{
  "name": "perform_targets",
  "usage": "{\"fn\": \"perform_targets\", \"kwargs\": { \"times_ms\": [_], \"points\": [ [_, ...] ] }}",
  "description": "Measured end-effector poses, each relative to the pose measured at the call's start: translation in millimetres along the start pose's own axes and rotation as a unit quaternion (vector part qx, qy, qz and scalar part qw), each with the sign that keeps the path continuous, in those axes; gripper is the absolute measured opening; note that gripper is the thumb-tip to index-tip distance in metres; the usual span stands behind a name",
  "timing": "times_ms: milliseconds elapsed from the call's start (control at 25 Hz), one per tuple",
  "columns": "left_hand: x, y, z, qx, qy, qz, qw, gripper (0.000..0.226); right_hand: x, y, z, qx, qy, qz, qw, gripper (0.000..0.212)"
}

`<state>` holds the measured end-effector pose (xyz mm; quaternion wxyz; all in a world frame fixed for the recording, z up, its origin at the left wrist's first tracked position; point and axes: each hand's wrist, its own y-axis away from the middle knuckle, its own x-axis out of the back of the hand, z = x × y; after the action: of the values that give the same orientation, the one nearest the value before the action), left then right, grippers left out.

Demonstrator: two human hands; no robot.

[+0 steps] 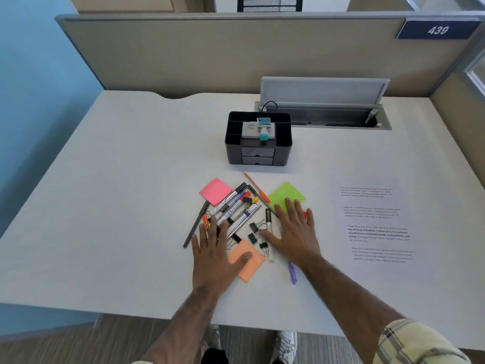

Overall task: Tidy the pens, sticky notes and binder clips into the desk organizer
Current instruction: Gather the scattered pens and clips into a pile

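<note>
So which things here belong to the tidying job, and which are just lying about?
Job:
organizer
pens
binder clips
pink notes
green notes
orange notes
left hand and right hand, both flat and open on the pile

Lying about:
printed sheet
cable tray
439 sign

A white desk (118, 179) stands against beige partitions (210, 53), a blue wall (31, 88) left, grey carpet (78, 342) below.
</note>
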<state>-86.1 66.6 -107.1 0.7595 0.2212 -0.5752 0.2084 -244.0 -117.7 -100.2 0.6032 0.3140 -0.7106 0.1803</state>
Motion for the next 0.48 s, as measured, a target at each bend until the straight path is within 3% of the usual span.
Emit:
{"fn": "perform_targets", "kwargs": {
  "times_ms": [480],
  "points": [
    [16.1, -22.2, -45.9, -0.009, -0.041, 0.022, 0.999, 0.098, -11.3, -22.6, -58.1, 0.008, -0.010, -0.003, 1.000, 0.093]
  ]
}}
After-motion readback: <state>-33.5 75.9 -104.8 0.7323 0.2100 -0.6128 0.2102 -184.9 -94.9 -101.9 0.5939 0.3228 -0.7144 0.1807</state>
